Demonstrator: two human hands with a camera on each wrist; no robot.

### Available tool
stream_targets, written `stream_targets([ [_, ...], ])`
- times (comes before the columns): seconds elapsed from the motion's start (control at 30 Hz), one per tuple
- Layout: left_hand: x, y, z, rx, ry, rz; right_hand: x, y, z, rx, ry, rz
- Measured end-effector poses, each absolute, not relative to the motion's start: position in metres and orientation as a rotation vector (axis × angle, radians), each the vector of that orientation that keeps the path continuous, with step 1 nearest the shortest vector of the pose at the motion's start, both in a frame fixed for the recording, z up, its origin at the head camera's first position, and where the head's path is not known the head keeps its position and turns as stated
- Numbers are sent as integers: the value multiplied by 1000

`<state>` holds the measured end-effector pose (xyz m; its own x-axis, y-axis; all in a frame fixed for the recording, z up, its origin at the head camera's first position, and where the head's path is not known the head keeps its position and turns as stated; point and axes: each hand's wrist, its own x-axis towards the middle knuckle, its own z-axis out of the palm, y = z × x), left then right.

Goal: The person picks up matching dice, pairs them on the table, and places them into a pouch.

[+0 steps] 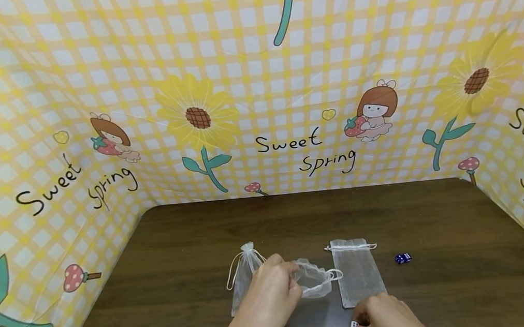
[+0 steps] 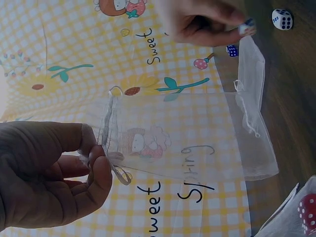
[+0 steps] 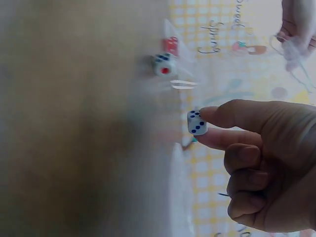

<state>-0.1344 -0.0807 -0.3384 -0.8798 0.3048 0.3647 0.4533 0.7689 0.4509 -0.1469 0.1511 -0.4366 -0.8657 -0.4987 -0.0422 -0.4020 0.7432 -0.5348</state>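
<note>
My left hand [image 1: 273, 290] pinches the rim of a sheer white drawstring bag [image 1: 313, 278], whose mouth gapes to the right. In the left wrist view the thin bag [image 2: 168, 133] hangs from the thumb and fingers. Low at the front, my right hand [image 1: 383, 316] pinches a white die [image 3: 197, 122] with blue dots between thumb and fingertip, its other fingers curled. A second white die [image 2: 282, 19] lies on the table, seen in the left wrist view.
Left of the left hand stands a gathered drawstring bag [image 1: 240, 290]; a red die [image 2: 308, 212] shows in a bag in the left wrist view. A flat sheer bag [image 1: 358, 277] lies on the brown table [image 1: 294, 212], with blue dice [image 1: 403, 258] to its right. Patterned cloth [image 1: 260, 91] surrounds the table.
</note>
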Motion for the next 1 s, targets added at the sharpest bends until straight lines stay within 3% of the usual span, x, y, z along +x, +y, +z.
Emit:
stream_targets([
  [0.27, -134, -81, -341, -601, -2684, -740, -146, 152, -409, -742, 3174, -896],
  [0.47, -134, -81, -342, -605, -2678, -735, -147, 152, -397, -943, 3414, -1081],
  [0.77, -133, -79, -341, -602, -2698, -736, -152, 154, -381, -1107, 3477, -1156],
  [1.0, -134, -80, -343, -620, -2691, -712, -148, 155, -371, -1060, 3487, -1144],
])
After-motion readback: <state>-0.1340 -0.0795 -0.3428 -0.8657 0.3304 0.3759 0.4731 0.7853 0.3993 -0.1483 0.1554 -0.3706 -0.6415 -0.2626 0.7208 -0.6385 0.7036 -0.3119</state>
